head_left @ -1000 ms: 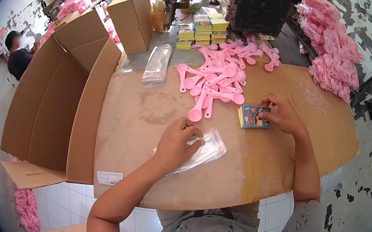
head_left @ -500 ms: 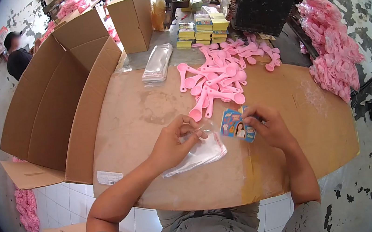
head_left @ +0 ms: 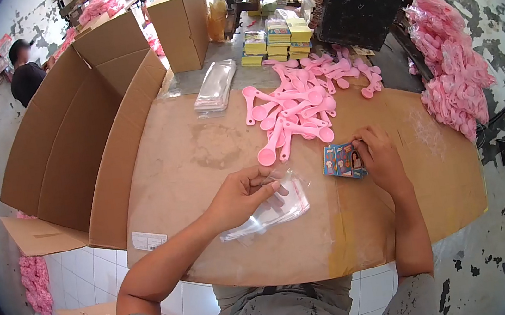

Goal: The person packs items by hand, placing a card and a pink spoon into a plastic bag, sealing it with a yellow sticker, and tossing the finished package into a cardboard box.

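Observation:
My left hand (head_left: pixel 245 191) is pinched on the edge of a clear plastic bag (head_left: pixel 295 179), thumb against fingers. Beneath it lies a pile of similar clear bags (head_left: pixel 267 218) on the cardboard-covered table (head_left: pixel 200 145). To the right, my right hand (head_left: pixel 384 156) has its fingertips closed on the right end of some small blue printed cards (head_left: pixel 342 161), which show coloured pictures and lie close over the cardboard. Just beyond both hands spreads a heap of pink plastic measuring spoons (head_left: pixel 288 111).
A large open carton (head_left: pixel 126 142) stands at the left, a second box (head_left: pixel 181 30) behind it. Bundled clear bags (head_left: pixel 215 86) and stacks of yellow-edged cards (head_left: pixel 278 38) sit farther back. Bagged pink spoons (head_left: pixel 451 67) pile up at right beside a black machine (head_left: pixel 359 0). Two people are in the background.
My right hand has moved right with the cards, away from my left hand. The left fingers have shifted slightly on the bag, and its mouth has swung right.

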A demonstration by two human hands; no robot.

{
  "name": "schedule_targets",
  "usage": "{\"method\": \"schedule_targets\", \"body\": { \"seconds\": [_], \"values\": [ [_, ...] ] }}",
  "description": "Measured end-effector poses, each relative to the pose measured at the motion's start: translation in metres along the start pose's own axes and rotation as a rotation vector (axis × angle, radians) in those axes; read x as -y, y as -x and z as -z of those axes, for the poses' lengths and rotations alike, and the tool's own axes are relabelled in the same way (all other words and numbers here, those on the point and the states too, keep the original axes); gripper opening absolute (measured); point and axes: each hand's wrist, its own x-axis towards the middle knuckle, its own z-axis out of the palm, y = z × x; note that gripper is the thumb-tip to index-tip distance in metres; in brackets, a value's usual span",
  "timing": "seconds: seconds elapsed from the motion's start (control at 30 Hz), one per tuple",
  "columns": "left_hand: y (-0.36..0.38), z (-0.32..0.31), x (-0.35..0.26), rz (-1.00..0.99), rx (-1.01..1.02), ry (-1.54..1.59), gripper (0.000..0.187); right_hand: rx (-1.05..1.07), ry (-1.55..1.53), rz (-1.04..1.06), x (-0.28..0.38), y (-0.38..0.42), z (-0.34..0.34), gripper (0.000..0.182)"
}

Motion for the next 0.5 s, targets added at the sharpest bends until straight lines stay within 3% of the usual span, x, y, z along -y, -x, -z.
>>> {"method": "schedule_targets", "body": {
  "seconds": [0.07,0.17,0.27,0.37,0.5],
  "values": [
    [-0.001,0.000,0.005,-0.015,-0.003,0.019,0.031,-0.048,0.035,0.040,0.008,-0.005,0.002,0.008],
    [0.000,-0.005,0.009,-0.015,-0.005,0.081,0.033,0.088,-0.455,-0.244,0.034,0.002,-0.001,0.008],
    [0.002,-0.010,0.006,-0.038,0.015,0.071,0.034,0.083,-0.574,-0.238,0.064,0.001,-0.004,0.009],
    [0.004,-0.012,0.005,-0.040,0.005,0.003,0.035,-0.063,-0.591,-0.196,0.072,0.001,-0.012,0.011],
    [0.004,-0.014,0.009,-0.090,0.006,0.045,0.036,0.048,-0.572,-0.123,0.076,0.002,-0.007,0.011]
  ]
}}
